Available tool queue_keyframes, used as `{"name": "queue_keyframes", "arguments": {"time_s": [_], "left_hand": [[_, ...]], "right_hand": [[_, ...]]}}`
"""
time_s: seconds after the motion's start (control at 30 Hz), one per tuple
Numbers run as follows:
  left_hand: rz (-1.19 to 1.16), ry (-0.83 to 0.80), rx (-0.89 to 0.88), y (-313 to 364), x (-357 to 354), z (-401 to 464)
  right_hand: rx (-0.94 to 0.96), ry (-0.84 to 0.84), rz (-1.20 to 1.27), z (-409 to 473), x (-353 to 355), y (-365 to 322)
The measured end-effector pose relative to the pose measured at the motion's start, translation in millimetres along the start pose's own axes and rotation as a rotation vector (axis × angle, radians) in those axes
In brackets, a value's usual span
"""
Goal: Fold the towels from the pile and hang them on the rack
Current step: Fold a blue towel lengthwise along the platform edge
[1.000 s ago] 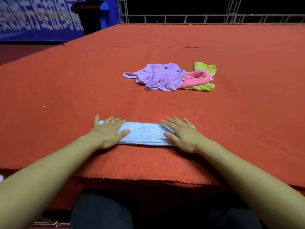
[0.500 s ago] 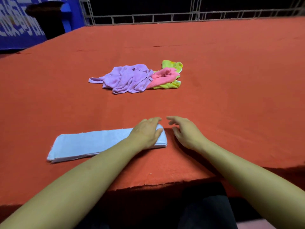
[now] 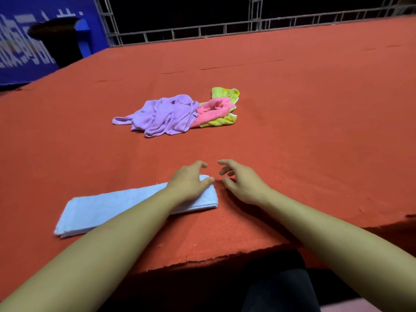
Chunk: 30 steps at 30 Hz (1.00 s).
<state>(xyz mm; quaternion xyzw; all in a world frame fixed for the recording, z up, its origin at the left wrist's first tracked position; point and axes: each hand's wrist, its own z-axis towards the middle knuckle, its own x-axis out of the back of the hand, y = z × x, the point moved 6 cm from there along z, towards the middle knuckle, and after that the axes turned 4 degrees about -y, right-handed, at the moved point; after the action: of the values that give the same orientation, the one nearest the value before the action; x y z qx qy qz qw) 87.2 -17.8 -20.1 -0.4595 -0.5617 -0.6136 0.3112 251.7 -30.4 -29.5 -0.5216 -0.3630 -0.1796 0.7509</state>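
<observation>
Pressing down on the right end of the blue towel [image 3: 135,206], the left hand [image 3: 189,183] lies flat with fingers relaxed and spread over the cloth — no pinch, just weight. The right hand [image 3: 242,182] hovers just beside that end, fingers loosely curved and apart, gripping nothing and, as far as I can tell, not touching the towel.

The blue towel is a long folded strip near the front edge of the red table [image 3: 315,131], running from about 8 o'clock up to the hands. Well beyond, at 12 o'clock, sits the pile: a crumpled purple towel [image 3: 162,115] touching a pink one [image 3: 213,108], which lies on a yellow one [image 3: 225,93]. No rack is in view — only a metal railing [image 3: 225,30] at the far edge.

Folding looks nearly finished for this towel. The next move probably calls for taking hold of the strip's right end, either to fold it across or to lift it whole, keeping the layers from sliding apart.
</observation>
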Motion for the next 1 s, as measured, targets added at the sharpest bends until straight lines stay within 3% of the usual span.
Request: {"name": "queue_keyframes", "arguments": {"time_s": [0.23, 0.47, 0.63, 0.83, 1.0], "left_hand": [[-0.310, 0.082, -0.134, -6, 39, -32], [-0.626, 0.364, -0.232, -24, 122, -104], [-0.708, 0.594, -0.238, -30, 196, -178], [-0.738, 0.792, -0.166, -29, 263, -281], [-0.686, 0.960, 0.024, -30, 287, -368]], "right_hand": [[0.132, -0.056, 0.253, 25, 2, -43], [0.325, -0.333, 0.574, 54, 1, -154], [0.438, -0.520, 0.822, 64, 6, -255], [0.618, -0.848, 0.990, 44, -5, -381], [0.700, -0.983, 1.056, 3, -26, -456]]}}
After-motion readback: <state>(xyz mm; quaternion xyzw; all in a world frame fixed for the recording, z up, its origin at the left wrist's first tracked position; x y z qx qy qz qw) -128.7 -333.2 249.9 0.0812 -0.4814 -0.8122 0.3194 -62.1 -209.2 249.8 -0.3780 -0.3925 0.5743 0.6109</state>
